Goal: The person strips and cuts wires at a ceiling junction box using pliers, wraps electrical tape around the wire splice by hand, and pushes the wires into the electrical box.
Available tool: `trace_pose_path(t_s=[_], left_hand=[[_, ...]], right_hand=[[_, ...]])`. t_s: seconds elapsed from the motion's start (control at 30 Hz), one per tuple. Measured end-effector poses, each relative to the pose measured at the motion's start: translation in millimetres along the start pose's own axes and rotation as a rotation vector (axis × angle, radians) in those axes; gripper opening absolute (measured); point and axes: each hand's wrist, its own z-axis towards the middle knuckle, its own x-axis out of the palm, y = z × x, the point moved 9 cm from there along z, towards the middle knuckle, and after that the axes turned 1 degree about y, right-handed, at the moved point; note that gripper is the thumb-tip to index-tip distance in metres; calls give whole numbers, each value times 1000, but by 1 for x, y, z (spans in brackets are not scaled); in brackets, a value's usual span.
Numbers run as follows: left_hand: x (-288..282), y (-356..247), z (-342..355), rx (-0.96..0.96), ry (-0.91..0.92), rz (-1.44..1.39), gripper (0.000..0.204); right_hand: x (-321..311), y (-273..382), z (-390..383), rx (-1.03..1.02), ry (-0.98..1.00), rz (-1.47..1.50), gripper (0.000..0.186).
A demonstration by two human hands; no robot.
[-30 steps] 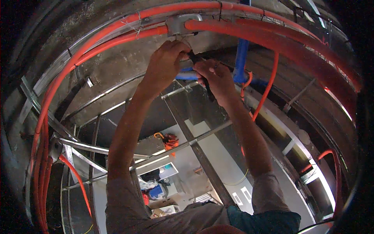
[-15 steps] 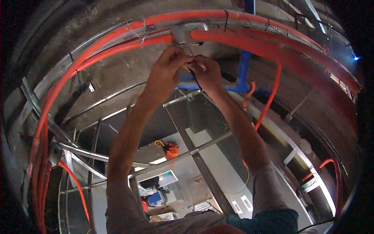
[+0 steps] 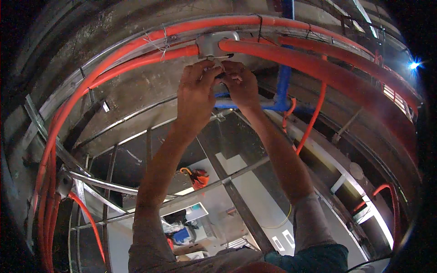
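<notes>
Both hands are raised and close together just below a grey junction box (image 3: 210,44), into which orange conduit enters from both sides. My left hand (image 3: 196,78) is closed, thumb and fingertips pinched on a thin wire coming down from the box. My right hand (image 3: 241,84) meets it fingertip to fingertip, also pinched on the wire; the ends between the fingers are mostly hidden. A short pale wire with a dark tip (image 3: 230,55) sticks out sideways under the box, just above the fingertips.
Orange conduit (image 3: 109,61) curves along the ceiling, tied with thin wire. A blue pipe (image 3: 284,79) runs at the right behind my arm. Metal ceiling framing (image 3: 232,182) crosses below; through it show an orange umbrella (image 3: 199,180) and a blue container (image 3: 182,235). A bright light (image 3: 414,66) shines far right.
My hands have drawn closer together, fingertips turned further up toward the box. The wire loop seen above them is now mostly covered by the fingers. My left forearm has shifted slightly right.
</notes>
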Motion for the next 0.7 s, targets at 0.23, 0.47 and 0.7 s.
trace_pose_path(t_s=[0.23, 0.47, 0.7], left_hand=[[-3, -18, -10, 80, 18, 79, 26], [7, -72, -42, 252, 202, 81, 30], [-17, -56, -37, -11, 295, -222, 22]], right_hand=[[0, 10, -37, 320, 189, 378, 33], [-3, 29, -42, 397, 266, 594, 32], [4, 29, -48, 399, 361, 279, 23]])
